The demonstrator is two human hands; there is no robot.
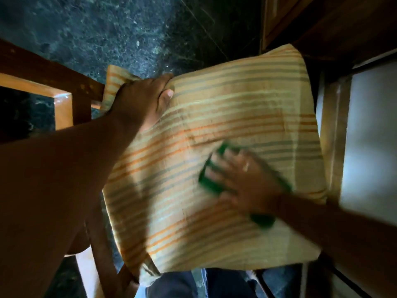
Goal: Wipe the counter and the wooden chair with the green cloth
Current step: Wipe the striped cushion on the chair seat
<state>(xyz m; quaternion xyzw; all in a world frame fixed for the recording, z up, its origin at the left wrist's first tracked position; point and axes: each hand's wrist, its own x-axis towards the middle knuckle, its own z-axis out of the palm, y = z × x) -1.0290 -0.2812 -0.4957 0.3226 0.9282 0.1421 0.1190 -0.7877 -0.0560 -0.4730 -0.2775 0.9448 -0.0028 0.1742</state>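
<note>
A striped cushion (214, 160) fills the middle of the view, with the wooden chair (64, 91) frame showing past its left edge, a dark speckled floor (107, 29) beyond, and a pale panel (371, 134) and dark wood close against its right edge. The left hand (139, 100) is closed around the cushion's far left corner, fingers curled over the edge. The right hand (247, 179), blurred, lies spread flat on the green cloth (211, 179), pressing it to the cushion's right-centre, the near half of the cushion bare.
</note>
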